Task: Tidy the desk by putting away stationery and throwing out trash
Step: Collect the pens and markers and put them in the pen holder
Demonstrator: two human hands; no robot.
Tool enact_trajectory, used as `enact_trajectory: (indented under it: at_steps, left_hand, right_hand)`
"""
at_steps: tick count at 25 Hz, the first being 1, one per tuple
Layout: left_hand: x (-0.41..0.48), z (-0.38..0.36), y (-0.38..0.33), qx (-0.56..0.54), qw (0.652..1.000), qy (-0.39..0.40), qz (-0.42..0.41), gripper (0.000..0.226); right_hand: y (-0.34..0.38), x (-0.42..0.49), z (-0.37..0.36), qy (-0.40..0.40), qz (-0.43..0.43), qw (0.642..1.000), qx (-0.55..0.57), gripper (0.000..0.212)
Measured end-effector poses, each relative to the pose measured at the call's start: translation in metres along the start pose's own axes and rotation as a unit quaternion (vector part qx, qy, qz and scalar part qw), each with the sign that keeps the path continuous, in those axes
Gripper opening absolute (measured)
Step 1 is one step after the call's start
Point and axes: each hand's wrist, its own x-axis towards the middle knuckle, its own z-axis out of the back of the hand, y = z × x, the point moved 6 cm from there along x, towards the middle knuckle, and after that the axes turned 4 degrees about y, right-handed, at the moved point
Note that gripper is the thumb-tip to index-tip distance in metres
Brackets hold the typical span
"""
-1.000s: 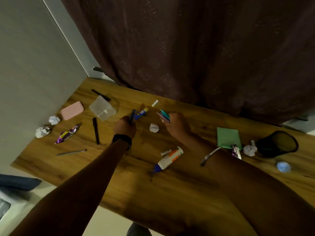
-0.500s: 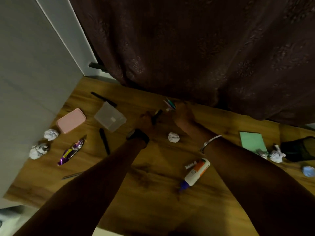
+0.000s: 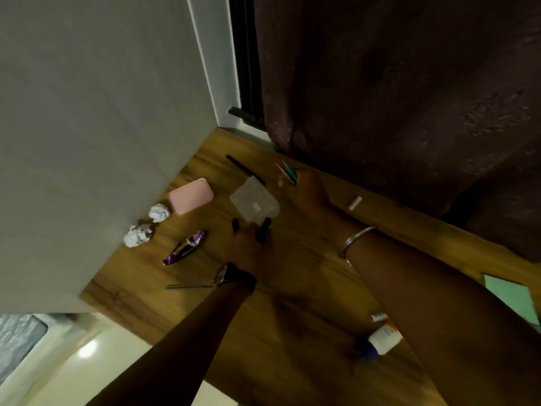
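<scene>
The wooden desk point(image 3: 292, 317) runs under both forearms, with a dark curtain point(image 3: 409, 98) hanging beyond the hands. The right hand point(image 3: 307, 194), a metal bangle point(image 3: 355, 240) on its wrist, is clamped around a few thin pens point(image 3: 288, 172) with teal and pink barrels, whose ends stick out past the fingers on the far side. The left hand point(image 3: 248, 247), a dark watch point(image 3: 234, 275) on its wrist, is closed on a black marker point(image 3: 265, 230); a second black marker point(image 3: 235, 224) shows just left of its fingertips, and whether the hand grips that one too cannot be told. A clear plastic box point(image 3: 253, 199) lies on the desk between the two hands, just beyond the left one. Left of that box sits a pink case point(image 3: 190, 196), and nearer the wall two crumpled paper balls point(image 3: 159, 212) point(image 3: 137, 234). A purple wrapper point(image 3: 186, 247) lies left of the left hand, a thin grey pen point(image 3: 190, 286) beside the left wrist. A glue bottle point(image 3: 383, 338) is partly hidden by the right forearm; a green notepad point(image 3: 512, 300) is cut off at the frame edge. A small white cap point(image 3: 354, 203) lies right of the right hand. A black pen point(image 3: 243, 167) beyond the box is blurred
</scene>
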Motion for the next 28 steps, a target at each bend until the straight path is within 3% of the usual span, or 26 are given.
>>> enact_trajectory:
  at_steps: [3, 7, 10, 14, 19, 23, 26, 28]
  left_hand:
    - [0.000, 0.029, 0.036, 0.003, 0.995, -0.062, 0.074, 0.031]
    - [0.011, 0.036, 0.060, 0.038, 0.987, -0.042, 0.148, 0.027]
    - [0.022, 0.029, 0.061, 0.031, 0.986, -0.025, 0.159, 0.035]
    - [0.031, 0.028, 0.055, 0.025, 0.987, -0.015, 0.159, 0.038]
    - [0.019, 0.041, 0.051, -0.029, 0.988, -0.056, 0.139, 0.033]
    - [0.000, 0.055, 0.047, -0.053, 0.984, -0.119, 0.123, 0.030]
    - [-0.022, 0.058, 0.050, -0.082, 0.977, -0.149, 0.130, 0.027]
    - [-0.039, 0.058, 0.057, -0.098, 0.971, -0.157, 0.148, 0.025]
  right_hand:
    - [0.023, 0.023, -0.021, 0.010, -0.009, 1.000, 0.003, 0.042]
    - [0.031, 0.048, -0.045, 0.038, -0.034, 0.999, -0.005, 0.051]
    - [0.031, 0.057, -0.060, 0.060, -0.047, 0.996, -0.034, 0.066]
    - [0.033, 0.068, -0.066, 0.067, -0.036, 0.995, -0.070, 0.051]
    - [0.041, 0.055, -0.046, 0.041, 0.019, 0.999, 0.013, 0.062]
    - [0.058, 0.024, -0.023, 0.005, 0.080, 0.992, 0.093, 0.049]
    - [0.084, -0.021, -0.005, -0.011, 0.141, 0.987, 0.077, 0.044]
    - [0.095, -0.058, -0.005, 0.029, 0.161, 0.985, 0.056, 0.044]
